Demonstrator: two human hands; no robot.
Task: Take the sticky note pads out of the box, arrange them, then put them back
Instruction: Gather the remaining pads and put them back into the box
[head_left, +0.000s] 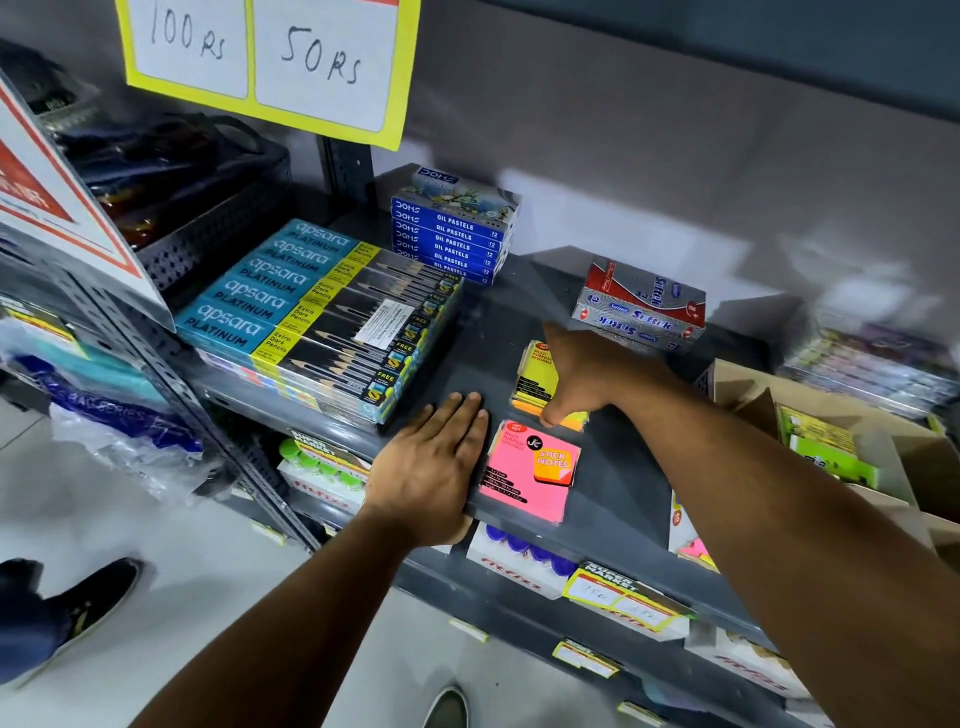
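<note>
A pink sticky note pad (524, 473) lies flat near the front edge of the dark grey shelf (618, 483). My left hand (436, 462) rests flat on the shelf, fingers together, touching the pad's left side. Behind it lies a yellow and orange sticky note pad (535, 376). My right hand (587, 376) lies spread over that pad, thumb down at its front edge, and hides much of it. The open cardboard box (904, 457) stands at the right with green packs inside.
Apsara pencil packs (322, 317) are stacked at the left. Blue oil pastel boxes (452, 234) stand behind them. Two Softek boxes (641, 306) sit just beyond my right hand. Price tags line the shelf edge below. Another person's shoe (88, 597) is on the floor at lower left.
</note>
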